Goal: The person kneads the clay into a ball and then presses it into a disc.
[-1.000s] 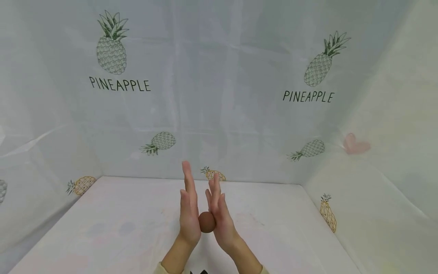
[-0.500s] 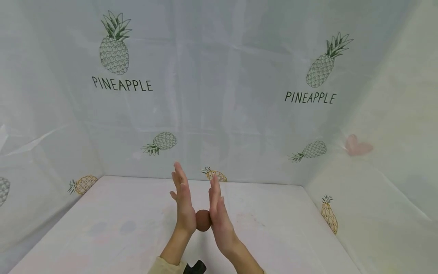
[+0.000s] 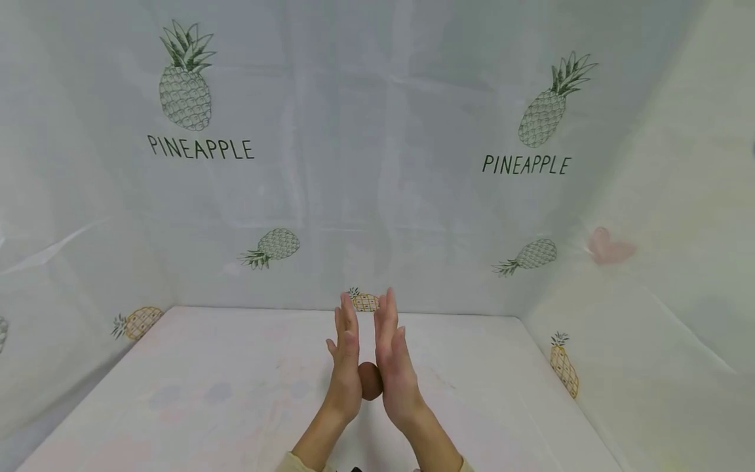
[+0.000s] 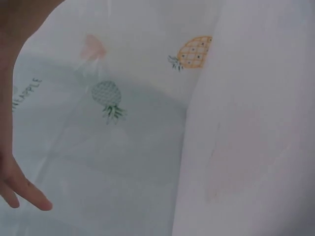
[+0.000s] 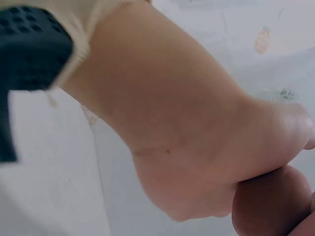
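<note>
A smooth brown ball [image 3: 369, 381], slightly taller than wide, sits between my two palms above the white table. My left hand [image 3: 344, 370] presses it from the left near the heel of the palm, fingers straight and pointing up and away. From the other side, the palm of my right hand [image 3: 398, 377] presses against it, its fingers straight too. In the right wrist view the brown ball [image 5: 268, 204] shows just under the right palm [image 5: 211, 162]. The left wrist view catches only the edge of the left hand [image 4: 22, 184]; the ball is out of its sight.
A white table surface [image 3: 236, 367] with faint coloured smudges lies beneath the hands. Behind it hangs a pale sheet [image 3: 354, 164] printed with pineapples, and similar sheets stand at both sides. A dark wrist device [image 5: 34, 54] sits by the right sleeve.
The left hand swings left, then back to the right, rubbing against the right hand. The ball shifts slightly left, then right, turning between the palms and looking a little narrower now.
</note>
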The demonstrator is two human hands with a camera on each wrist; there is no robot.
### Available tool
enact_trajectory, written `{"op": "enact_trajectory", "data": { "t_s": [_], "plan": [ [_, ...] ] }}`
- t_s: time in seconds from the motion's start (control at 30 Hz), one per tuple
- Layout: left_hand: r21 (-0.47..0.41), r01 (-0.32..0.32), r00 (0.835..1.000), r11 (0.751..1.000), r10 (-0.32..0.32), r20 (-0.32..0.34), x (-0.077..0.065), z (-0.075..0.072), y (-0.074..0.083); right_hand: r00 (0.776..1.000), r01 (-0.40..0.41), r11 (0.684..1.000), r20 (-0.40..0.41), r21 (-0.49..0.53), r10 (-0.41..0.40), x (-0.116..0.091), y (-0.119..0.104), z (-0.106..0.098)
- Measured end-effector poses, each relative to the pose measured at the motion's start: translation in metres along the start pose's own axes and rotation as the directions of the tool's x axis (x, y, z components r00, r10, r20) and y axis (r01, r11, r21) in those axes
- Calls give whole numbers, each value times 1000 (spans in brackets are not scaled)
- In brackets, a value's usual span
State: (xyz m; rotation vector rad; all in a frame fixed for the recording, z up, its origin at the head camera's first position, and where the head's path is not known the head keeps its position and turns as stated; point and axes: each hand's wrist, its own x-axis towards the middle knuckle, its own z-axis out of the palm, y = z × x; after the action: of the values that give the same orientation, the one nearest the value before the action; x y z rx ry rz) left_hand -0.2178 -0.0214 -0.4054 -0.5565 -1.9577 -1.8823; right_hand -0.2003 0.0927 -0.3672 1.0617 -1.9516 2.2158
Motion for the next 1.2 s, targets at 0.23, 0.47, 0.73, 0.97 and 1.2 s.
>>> {"op": "enact_trajectory", "data": {
  "t_s": [0.23, 0.47, 0.73, 0.97, 1.2],
  "plan": [
    [-71, 46, 994, 996, -39, 101, -8, 14, -1, 998, 23, 1000, -65, 17, -21, 3, -3, -14],
    [-132, 59, 986, 989, -37, 165, -14, 20, 0, 993, 35, 999, -114, 3, -34, 7, 1, -23],
    [-231, 30, 972, 972, 26, 234, -19, 24, 10, 982, 34, 999, -185, 13, -31, 9, 8, -32],
    [-232, -55, 968, 971, 109, 225, -21, 23, 23, 993, -2, 996, -118, 85, 12, 11, 21, -34],
    [-217, -106, 973, 970, 146, 178, -18, 13, 31, 997, -72, 985, -27, 154, 77, 10, 26, -23]
  ]
}}
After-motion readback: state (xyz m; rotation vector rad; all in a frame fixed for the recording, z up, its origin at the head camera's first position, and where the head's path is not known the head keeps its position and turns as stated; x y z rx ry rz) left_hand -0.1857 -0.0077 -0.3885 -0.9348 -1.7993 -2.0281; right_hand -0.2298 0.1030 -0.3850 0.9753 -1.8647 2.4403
